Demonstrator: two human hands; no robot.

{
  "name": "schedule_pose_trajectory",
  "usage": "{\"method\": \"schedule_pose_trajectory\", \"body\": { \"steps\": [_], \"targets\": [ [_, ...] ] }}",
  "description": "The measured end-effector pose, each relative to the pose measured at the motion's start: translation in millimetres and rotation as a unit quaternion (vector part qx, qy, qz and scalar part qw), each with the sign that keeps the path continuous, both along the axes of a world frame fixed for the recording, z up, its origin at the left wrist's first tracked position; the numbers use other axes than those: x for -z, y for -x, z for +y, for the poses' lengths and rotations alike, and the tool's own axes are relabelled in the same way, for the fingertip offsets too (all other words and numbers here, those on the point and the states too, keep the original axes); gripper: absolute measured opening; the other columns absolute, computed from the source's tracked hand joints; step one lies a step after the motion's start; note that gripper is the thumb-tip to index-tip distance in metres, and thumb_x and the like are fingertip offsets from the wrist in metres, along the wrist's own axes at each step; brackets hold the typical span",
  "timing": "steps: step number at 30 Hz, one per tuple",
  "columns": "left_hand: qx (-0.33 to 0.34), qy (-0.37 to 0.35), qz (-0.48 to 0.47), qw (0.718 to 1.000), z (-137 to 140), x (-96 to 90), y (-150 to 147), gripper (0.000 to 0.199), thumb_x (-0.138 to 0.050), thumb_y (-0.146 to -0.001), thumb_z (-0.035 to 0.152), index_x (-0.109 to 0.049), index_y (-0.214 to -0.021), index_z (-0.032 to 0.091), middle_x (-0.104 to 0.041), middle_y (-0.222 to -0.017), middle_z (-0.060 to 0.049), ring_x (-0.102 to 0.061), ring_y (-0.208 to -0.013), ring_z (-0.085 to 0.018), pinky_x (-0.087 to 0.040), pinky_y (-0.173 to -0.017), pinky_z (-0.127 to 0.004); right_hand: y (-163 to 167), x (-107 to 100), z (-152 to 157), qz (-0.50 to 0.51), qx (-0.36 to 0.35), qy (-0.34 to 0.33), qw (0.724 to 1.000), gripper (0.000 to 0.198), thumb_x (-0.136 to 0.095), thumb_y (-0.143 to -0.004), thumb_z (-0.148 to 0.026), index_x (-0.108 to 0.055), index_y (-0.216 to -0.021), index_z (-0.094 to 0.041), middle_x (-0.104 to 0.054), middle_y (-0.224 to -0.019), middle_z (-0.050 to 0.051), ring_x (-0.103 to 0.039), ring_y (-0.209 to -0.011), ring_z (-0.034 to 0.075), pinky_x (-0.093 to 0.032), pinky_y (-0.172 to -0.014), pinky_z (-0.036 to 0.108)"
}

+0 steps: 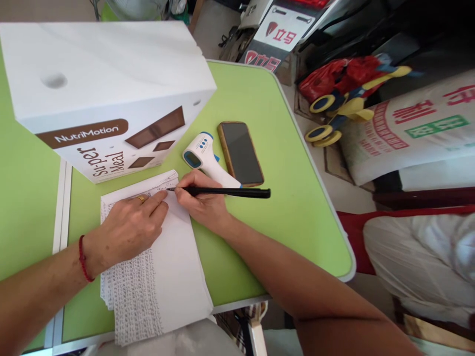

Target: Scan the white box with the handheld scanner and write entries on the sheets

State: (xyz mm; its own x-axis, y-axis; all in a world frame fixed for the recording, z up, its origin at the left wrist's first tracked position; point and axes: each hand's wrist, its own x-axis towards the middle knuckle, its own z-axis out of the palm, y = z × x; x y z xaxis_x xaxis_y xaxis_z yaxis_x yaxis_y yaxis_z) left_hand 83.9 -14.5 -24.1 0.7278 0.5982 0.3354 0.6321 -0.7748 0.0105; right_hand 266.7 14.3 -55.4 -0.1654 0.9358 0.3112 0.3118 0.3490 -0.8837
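Note:
My right hand (pixel 202 200) grips a slim black pen (pixel 237 192), its tip touching the top sheet. Under both hands lies a stack of white paper (pixel 178 277), with rows of small handwriting down its left part and a folded strip along its top. My left hand (pixel 133 225), wearing a ring and a red cord bracelet, rests on the paper with fingers extended beside the pen tip. Just beyond my right hand are a white and blue infrared thermometer (pixel 208 160) and a phone (pixel 243 153) with a dark screen and a brown case.
A large white NutriMotion box (pixel 107 69) stands on the green table (pixel 293 217), behind the paper. The table's rounded edge is at the right. Past it lie a yellow and blue wheeled toy (pixel 341 111), a red bag (pixel 330 81) and a large printed sack (pixel 411 128).

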Motion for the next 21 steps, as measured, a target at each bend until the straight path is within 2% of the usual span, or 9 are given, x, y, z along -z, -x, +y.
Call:
{"method": "schedule_pose_trajectory", "body": {
  "steps": [6, 21],
  "targets": [
    [0.000, -0.003, -0.003, 1.000, 0.7, -0.4, 0.5, 0.022, -0.047, -0.073, 0.001, -0.065, -0.083, 0.012, -0.069, -0.107, -0.007, -0.064, -0.064, -0.020, -0.052, -0.048, -0.033, 1.3, 0.0, 0.8, 0.011, 0.021, -0.004, 1.000, 0.013, -0.054, -0.072, -0.013, -0.049, -0.063, -0.021, -0.049, -0.058, -0.006, -0.044, -0.054, 0.009, -0.038, -0.051, 0.023],
    [-0.002, 0.004, 0.008, 1.000, 0.5, -1.3, 0.2, 0.022, -0.047, -0.075, 0.001, -0.064, -0.084, 0.012, -0.068, -0.110, -0.008, -0.064, -0.065, -0.020, -0.052, -0.050, -0.033, -0.7, 3.0, 0.0, 0.001, 0.004, -0.004, 1.000, 0.014, -0.055, -0.073, -0.013, -0.049, -0.064, -0.022, -0.048, -0.058, -0.006, -0.043, -0.055, 0.009, -0.037, -0.051, 0.024]
  ]
}}
